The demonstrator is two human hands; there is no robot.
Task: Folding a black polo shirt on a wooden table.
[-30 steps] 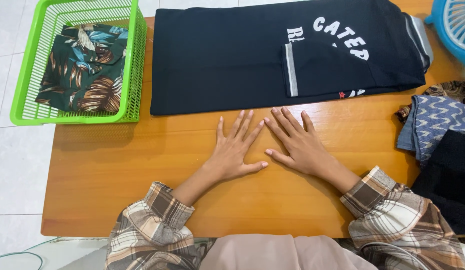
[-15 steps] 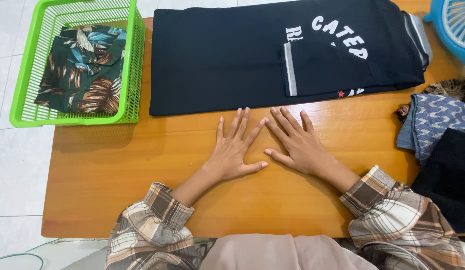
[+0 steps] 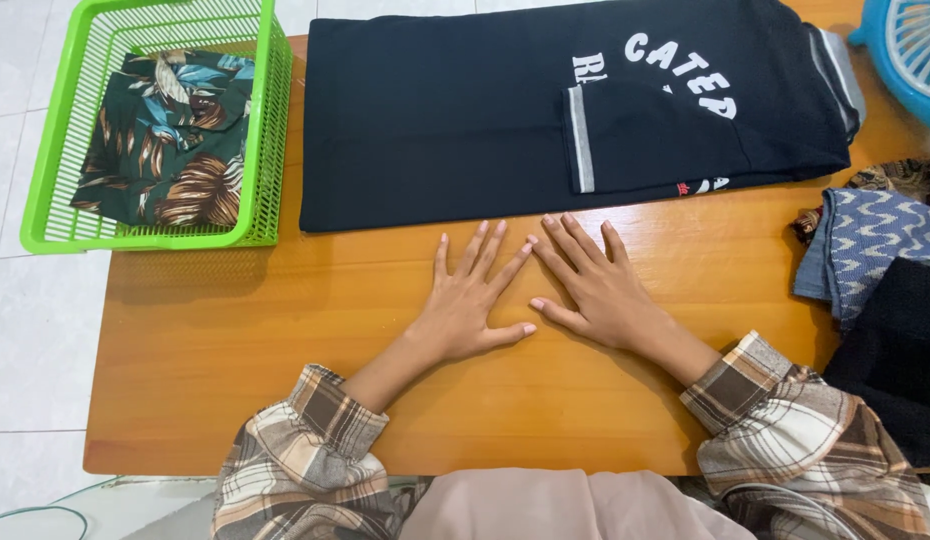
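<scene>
Head view, left to right: a green basket (image 3: 270,120) in the upper left holds a leaf-print cloth (image 3: 165,135). At centre, the left hand (image 3: 465,305) and right hand (image 3: 600,295) lie flat, fingers spread, on the wooden table (image 3: 235,340), holding nothing. Just above their fingertips lies the folded dark shirt (image 3: 455,110). Patterned cloths (image 3: 865,250) are piled at the right edge.

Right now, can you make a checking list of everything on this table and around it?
Surface: orange wooden table.
Job's things: folded dark shirt with white letters, just beyond the fingertips.
Clutter: green basket holding a folded leaf-print cloth; heap of clothes at the right.
Grippers: left hand and right hand flat, empty.
Cables: thin cable on the floor.
Surroundings: white floor tiles; blue fan.
</scene>
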